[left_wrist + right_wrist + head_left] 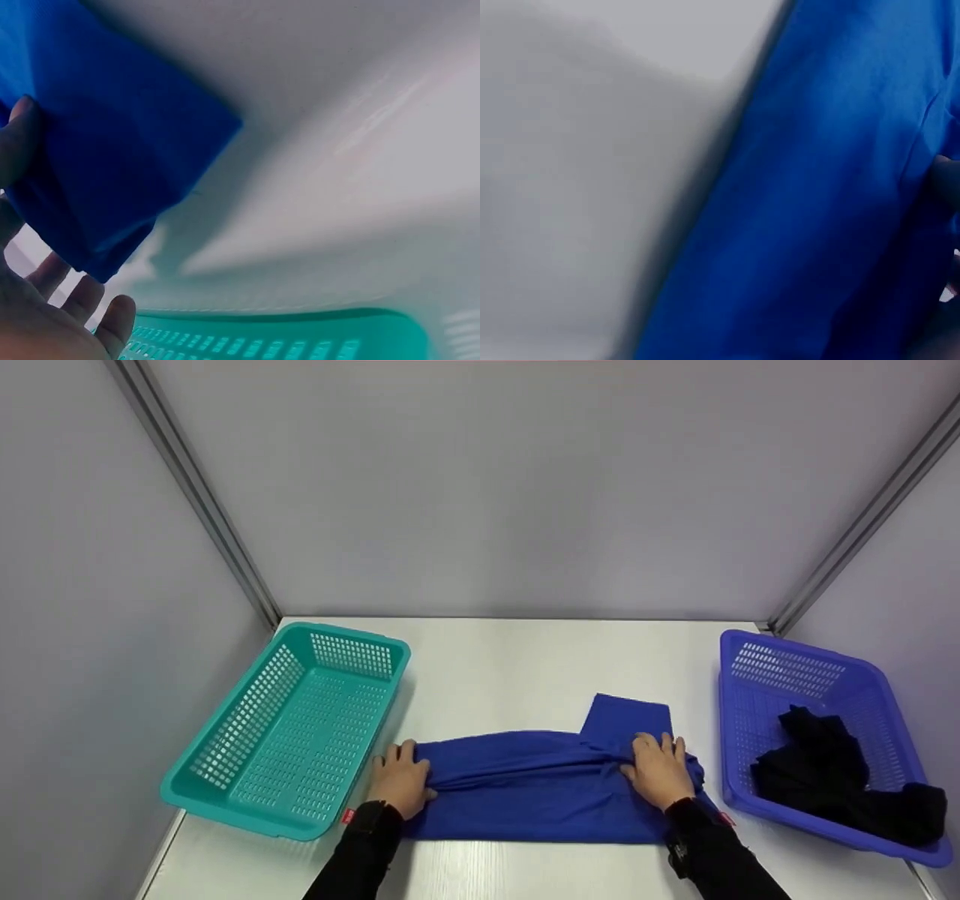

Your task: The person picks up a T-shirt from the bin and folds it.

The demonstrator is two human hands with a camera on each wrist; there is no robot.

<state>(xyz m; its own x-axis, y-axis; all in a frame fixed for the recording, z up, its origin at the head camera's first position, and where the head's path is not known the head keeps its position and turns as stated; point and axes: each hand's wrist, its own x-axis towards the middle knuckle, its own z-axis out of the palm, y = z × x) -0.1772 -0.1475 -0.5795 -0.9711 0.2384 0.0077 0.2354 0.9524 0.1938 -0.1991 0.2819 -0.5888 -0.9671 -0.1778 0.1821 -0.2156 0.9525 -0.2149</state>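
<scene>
A blue T-shirt [525, 787] lies across the white table in a long folded strip, its sleeve-like flap [627, 716] sticking out at the far right side. At the strip's left end my left hand [399, 781] holds the cloth, thumb on top; in the left wrist view the fingers [82, 296] extend past the cloth's edge. My right hand [660, 771] grips gathered fabric near the right end, just below the flap. Creases run along the strip between both hands. The right wrist view shows mostly blue cloth, with the right hand largely cut off at the edge.
A teal basket [360, 750] with nothing in it stands to the left, close to the left hand. On the right, a purple basket [731, 720] holds black cloth [817, 772]. Grey panels [517, 495] enclose the table's back and sides. Small red tags [348, 816] show near the wrists.
</scene>
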